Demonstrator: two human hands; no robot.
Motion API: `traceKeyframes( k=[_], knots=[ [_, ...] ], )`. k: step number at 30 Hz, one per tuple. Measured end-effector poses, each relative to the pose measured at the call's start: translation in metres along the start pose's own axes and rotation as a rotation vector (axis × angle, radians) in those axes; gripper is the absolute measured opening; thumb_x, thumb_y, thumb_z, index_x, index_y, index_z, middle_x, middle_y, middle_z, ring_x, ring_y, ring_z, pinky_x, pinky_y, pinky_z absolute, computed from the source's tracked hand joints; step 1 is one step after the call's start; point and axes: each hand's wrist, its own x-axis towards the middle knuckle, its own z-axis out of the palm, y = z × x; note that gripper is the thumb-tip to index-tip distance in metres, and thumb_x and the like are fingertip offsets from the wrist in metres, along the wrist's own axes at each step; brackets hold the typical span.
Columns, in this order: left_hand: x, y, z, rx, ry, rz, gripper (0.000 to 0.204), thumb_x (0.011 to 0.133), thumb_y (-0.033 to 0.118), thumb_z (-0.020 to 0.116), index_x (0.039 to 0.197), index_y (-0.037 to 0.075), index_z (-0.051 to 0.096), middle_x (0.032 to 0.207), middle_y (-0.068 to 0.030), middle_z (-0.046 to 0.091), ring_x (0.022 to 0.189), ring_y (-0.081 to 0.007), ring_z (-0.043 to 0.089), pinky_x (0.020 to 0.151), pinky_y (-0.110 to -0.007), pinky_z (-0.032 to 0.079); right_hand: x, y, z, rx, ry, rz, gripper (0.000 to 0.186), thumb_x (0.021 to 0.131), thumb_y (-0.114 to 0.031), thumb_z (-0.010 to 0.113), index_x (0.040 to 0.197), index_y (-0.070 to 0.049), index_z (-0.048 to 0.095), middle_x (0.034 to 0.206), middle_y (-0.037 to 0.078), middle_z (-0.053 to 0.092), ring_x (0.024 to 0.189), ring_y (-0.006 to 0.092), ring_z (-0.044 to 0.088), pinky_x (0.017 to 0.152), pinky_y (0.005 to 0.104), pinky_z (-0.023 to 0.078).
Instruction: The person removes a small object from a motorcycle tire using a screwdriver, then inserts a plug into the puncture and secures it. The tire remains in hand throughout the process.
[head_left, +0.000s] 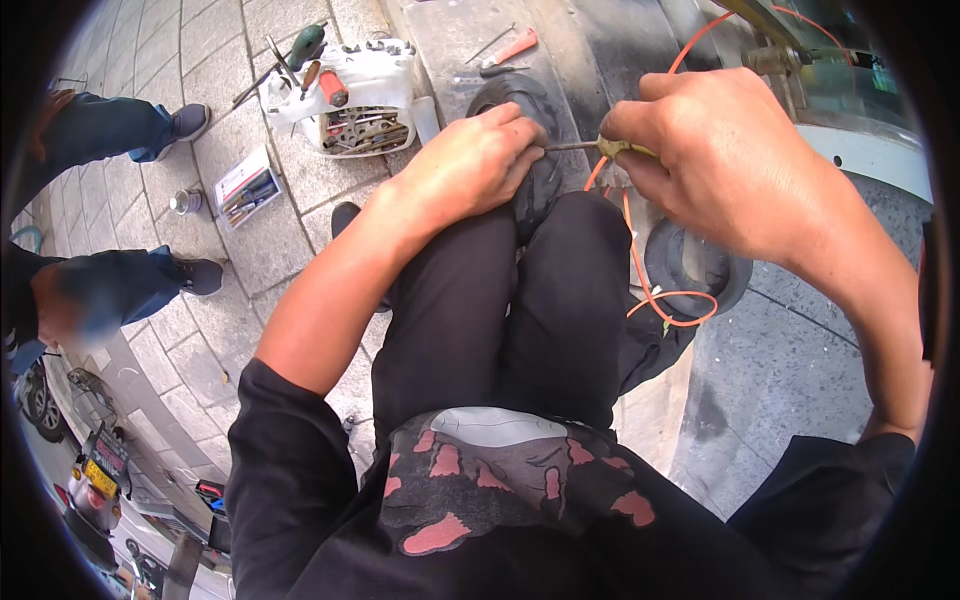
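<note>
A small black rubber tire (541, 188) is held upright at my knees. Over its upper part, my left hand (478, 160) is closed, with the fingers bent around the rubber. My right hand (715, 165) grips the yellowish handle of a screwdriver (574, 147). Its thin metal shaft points left and reaches the tire beside my left fingertips; the tip itself is hidden there. An orange hose (641, 262) runs behind my right hand and loops down beside my right knee.
Another black tire (740, 283) lies on the ground at the right. White tool bin (372, 83) with loose metal parts stands far left, near a box of tools (250, 192) and a small can (186, 202). A red-handled tool (516, 46) lies beyond the tire. People's legs (125, 125) are at the left.
</note>
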Motion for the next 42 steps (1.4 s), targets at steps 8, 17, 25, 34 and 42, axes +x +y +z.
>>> traceKeyframes(
  k=[8, 17, 25, 34, 42],
  knots=[
    [-0.001, 0.001, 0.004, 0.037, 0.022, -0.013, 0.020, 0.106, 0.016, 0.073, 0.116, 0.001, 0.077, 0.109, -0.0201, 0.073, 0.100, -0.0449, 0.077, 0.091, -0.054, 0.065, 0.018, -0.014, -0.002, -0.234, -0.019, -0.336, 0.021, 0.075, -0.010, 0.087, 0.095, -0.004, 0.083, 0.086, 0.012, 0.071, 0.093, 0.0313, 0.076, 0.081, 0.0421, 0.063],
    [0.002, -0.001, 0.017, 0.019, 0.038, -0.090, 0.021, 0.104, 0.018, 0.074, 0.116, 0.001, 0.074, 0.111, -0.0208, 0.073, 0.105, -0.0448, 0.076, 0.094, -0.054, 0.064, 0.038, -0.010, -0.017, -0.277, -0.136, -0.330, 0.016, 0.080, -0.010, 0.087, 0.093, -0.001, 0.082, 0.084, 0.015, 0.076, 0.090, 0.0331, 0.082, 0.082, 0.0440, 0.064],
    [-0.003, 0.002, 0.011, -0.129, 0.008, -0.174, 0.030, 0.101, 0.017, 0.077, 0.126, 0.000, 0.076, 0.116, -0.0228, 0.073, 0.113, -0.0434, 0.074, 0.104, -0.051, 0.061, 0.044, -0.007, -0.020, -0.215, -0.103, -0.265, 0.010, 0.088, -0.010, 0.078, 0.090, 0.000, 0.082, 0.077, 0.021, 0.076, 0.082, 0.0396, 0.081, 0.078, 0.0481, 0.063],
    [0.002, 0.009, 0.009, -0.073, 0.003, -0.258, 0.028, 0.102, 0.023, 0.081, 0.121, 0.004, 0.079, 0.115, -0.0197, 0.076, 0.108, -0.0428, 0.076, 0.096, -0.052, 0.062, 0.048, -0.009, -0.025, -0.249, -0.120, -0.265, 0.012, 0.092, -0.009, 0.076, 0.090, 0.001, 0.082, 0.076, 0.023, 0.076, 0.080, 0.0418, 0.080, 0.077, 0.0493, 0.063],
    [0.005, 0.011, 0.028, 0.189, 0.021, -0.154, 0.015, 0.101, 0.014, 0.073, 0.111, 0.004, 0.079, 0.111, -0.0147, 0.076, 0.099, -0.0384, 0.081, 0.086, -0.050, 0.066, 0.056, -0.003, -0.013, 0.019, -0.191, 0.047, 0.022, 0.098, -0.016, 0.072, 0.097, 0.003, 0.082, 0.084, 0.027, 0.077, 0.083, 0.0399, 0.081, 0.080, 0.0499, 0.063]
  ],
)
